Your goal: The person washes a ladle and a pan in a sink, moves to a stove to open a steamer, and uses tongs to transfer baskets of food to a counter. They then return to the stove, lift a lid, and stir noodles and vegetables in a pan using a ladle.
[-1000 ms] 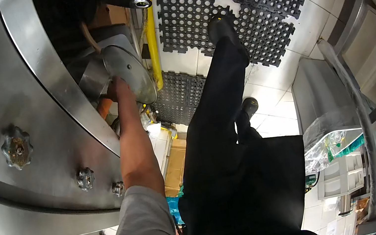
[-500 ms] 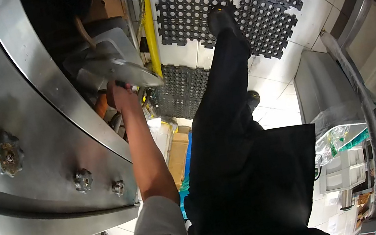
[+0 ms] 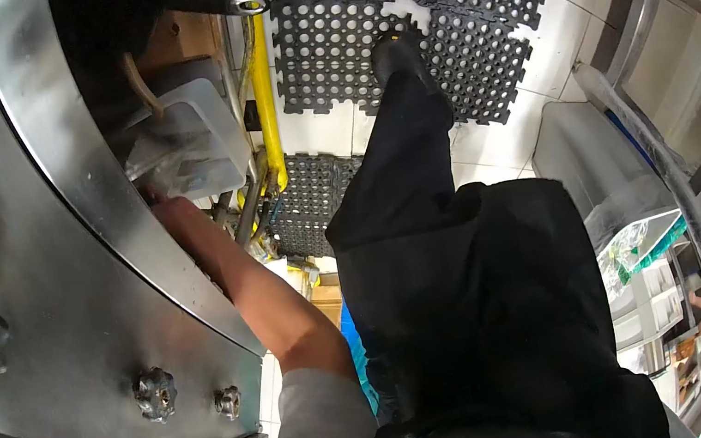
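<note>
My left hand [image 3: 173, 214] reaches past the curved steel edge [image 3: 107, 192] of the counter with the knobs, into the dark space below. Its fingers are mostly hidden by shadow and blur. Right at the fingertips is a translucent plastic container [image 3: 216, 135], tilted on its side. A blurred grey, shiny piece [image 3: 156, 155] lies across the container's mouth, close to my hand; I cannot tell whether the fingers grip it. My right hand is out of view.
Black pan handles [image 3: 214, 2] stick out above the container. A yellow pipe [image 3: 261, 75] runs beside it. Perforated black mats [image 3: 364, 29] cover part of the tiled floor. Knobs [image 3: 156, 394] jut from the steel front. A grey bin [image 3: 595, 166] stands to the right.
My left hand has moved left and down in the view, deeper under the steel edge. The flat shiny metal piece it held out over the container no longer shows there. The view has shifted.
</note>
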Motion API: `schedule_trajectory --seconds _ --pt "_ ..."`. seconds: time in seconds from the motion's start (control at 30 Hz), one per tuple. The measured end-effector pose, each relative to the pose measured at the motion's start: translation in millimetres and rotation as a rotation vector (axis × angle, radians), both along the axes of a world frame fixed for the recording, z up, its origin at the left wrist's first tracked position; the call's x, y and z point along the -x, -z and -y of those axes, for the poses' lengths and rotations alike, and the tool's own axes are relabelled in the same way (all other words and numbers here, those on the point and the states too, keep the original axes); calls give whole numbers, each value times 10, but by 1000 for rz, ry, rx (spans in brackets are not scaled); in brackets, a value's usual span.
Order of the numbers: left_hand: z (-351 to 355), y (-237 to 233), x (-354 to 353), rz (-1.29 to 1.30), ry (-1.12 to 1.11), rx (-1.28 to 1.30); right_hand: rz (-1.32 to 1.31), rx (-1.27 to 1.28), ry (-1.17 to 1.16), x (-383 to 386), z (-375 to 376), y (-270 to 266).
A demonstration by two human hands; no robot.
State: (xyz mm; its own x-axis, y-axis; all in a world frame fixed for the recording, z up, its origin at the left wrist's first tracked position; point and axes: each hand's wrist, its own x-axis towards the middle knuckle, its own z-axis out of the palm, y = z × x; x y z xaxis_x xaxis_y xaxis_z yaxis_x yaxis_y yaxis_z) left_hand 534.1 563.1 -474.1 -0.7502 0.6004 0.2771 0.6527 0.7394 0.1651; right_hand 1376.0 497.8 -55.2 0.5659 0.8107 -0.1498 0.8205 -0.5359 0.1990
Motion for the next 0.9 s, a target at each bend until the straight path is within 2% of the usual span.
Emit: schedule_trajectory --seconds 0.1,0.23,0.4,0.5,0.57,0.7,0.77,0.87,0.9 --pt "19 233 360 215 4 -88 2 10 -2 30 -29 -17" --pt "-12 566 509 738 -213 -388 7 8 -6 24 -49 -10" --pt "157 854 529 1043 -357 -492 8 16 5 -26 -34 12" --pt "430 817 476 1160 -389 -455 1 37 9 -54 -64 79" --pt "721 724 198 1161 -425 -390 -1 47 6 -90 -94 127" --pt "1323 621 -472 1261 -481 -67 1 52 11 -155 -92 85" --pt "1357 680 -621 1360 -508 66 5 49 7 -201 -95 46" --pt "1179 765 -658 1439 -629 -104 10 41 -8 -308 -110 -13" --pt "1180 705 -682 1490 -636 -24 12 37 -21 -347 -124 -40"
